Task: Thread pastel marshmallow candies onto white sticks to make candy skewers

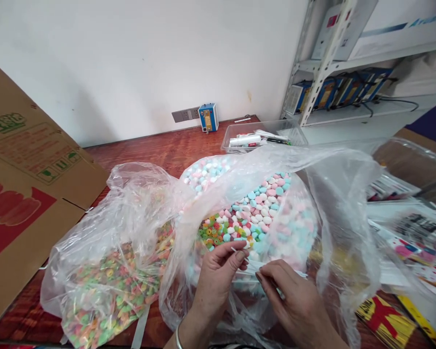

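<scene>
Head cam: I had the left hand (218,274) pinching a thin white strip (234,249) at the near side of the open clear bag (329,206) of pastel candies (265,203), ring gummies (211,232) among them. Right hand (294,291) sat just beside, fingers bent; couldn't tell if it gripped anything. Second bag (111,276) lay to the left on the counter (141,155).

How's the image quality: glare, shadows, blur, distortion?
Head view: bright, even light with a soft shadow on the wall; head view: glints on the left plastic bag, film hazing some pastel pieces; head view: shelf post leans, likely wide-lens distortion; head view: lettering on the upper-right white box looks soft.
</scene>
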`<state>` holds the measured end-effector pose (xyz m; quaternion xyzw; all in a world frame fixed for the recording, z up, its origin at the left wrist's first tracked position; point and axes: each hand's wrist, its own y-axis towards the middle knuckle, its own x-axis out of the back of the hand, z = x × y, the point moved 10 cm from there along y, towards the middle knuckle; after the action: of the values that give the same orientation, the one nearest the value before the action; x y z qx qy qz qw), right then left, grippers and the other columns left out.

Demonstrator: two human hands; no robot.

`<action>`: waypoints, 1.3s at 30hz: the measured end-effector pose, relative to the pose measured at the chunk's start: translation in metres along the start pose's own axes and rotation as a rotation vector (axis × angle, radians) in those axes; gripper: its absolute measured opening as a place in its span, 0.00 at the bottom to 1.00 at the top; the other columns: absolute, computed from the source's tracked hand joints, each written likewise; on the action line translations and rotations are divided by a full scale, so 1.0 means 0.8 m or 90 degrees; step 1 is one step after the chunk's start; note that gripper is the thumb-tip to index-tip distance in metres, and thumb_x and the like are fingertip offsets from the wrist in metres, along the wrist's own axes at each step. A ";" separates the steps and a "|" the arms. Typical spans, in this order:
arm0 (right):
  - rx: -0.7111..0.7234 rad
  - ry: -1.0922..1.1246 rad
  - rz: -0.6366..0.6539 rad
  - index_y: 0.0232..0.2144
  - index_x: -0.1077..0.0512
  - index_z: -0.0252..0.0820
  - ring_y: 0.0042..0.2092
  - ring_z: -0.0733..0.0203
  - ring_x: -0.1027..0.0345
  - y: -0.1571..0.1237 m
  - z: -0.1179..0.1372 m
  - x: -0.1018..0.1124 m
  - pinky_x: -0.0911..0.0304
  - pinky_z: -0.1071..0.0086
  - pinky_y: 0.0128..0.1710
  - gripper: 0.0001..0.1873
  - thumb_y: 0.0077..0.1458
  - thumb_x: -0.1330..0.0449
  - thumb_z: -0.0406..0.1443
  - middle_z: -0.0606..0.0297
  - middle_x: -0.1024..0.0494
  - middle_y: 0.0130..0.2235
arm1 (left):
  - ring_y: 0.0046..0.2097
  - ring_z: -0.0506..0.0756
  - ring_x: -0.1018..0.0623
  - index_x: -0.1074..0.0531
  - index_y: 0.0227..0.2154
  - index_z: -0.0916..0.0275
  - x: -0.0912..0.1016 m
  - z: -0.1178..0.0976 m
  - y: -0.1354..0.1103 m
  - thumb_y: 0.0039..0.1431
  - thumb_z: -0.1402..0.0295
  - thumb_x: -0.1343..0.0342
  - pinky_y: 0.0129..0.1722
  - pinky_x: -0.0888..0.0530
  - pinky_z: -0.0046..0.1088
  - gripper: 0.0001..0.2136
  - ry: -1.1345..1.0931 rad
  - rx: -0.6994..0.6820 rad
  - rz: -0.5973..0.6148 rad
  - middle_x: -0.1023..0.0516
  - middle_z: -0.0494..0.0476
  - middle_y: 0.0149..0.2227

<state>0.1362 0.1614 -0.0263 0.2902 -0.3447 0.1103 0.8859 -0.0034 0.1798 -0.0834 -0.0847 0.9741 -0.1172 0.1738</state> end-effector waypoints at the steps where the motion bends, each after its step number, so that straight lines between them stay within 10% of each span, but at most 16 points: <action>1: -0.008 0.000 -0.005 0.35 0.33 0.44 0.32 0.62 0.31 -0.002 -0.003 0.000 0.37 0.71 0.32 0.08 0.65 0.50 0.30 0.65 0.27 0.31 | 0.30 0.49 0.24 0.19 0.39 0.63 -0.002 0.001 0.000 0.50 0.62 0.33 0.34 0.28 0.25 0.14 0.000 0.004 0.003 0.20 0.55 0.30; 30: -0.128 0.118 0.058 0.39 0.31 0.45 0.33 0.63 0.27 -0.018 -0.016 0.001 0.36 0.73 0.32 0.09 0.65 0.52 0.33 0.67 0.23 0.33 | 0.28 0.49 0.25 0.20 0.39 0.62 -0.025 -0.008 0.003 0.50 0.63 0.34 0.32 0.29 0.25 0.14 0.090 -0.005 0.048 0.23 0.51 0.24; 39: -0.322 0.033 -0.008 0.36 0.32 0.46 0.28 0.59 0.29 -0.015 -0.097 0.042 0.40 0.70 0.28 0.12 0.65 0.52 0.43 0.68 0.24 0.26 | 0.47 0.57 0.23 0.22 0.44 0.61 -0.013 -0.093 0.069 0.61 0.71 0.47 0.50 0.29 0.36 0.12 0.647 -0.330 0.018 0.20 0.59 0.45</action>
<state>0.2083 0.1971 -0.0546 0.0585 -0.3365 0.0229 0.9396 -0.0277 0.2499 -0.0263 -0.0444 0.9333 0.1022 -0.3413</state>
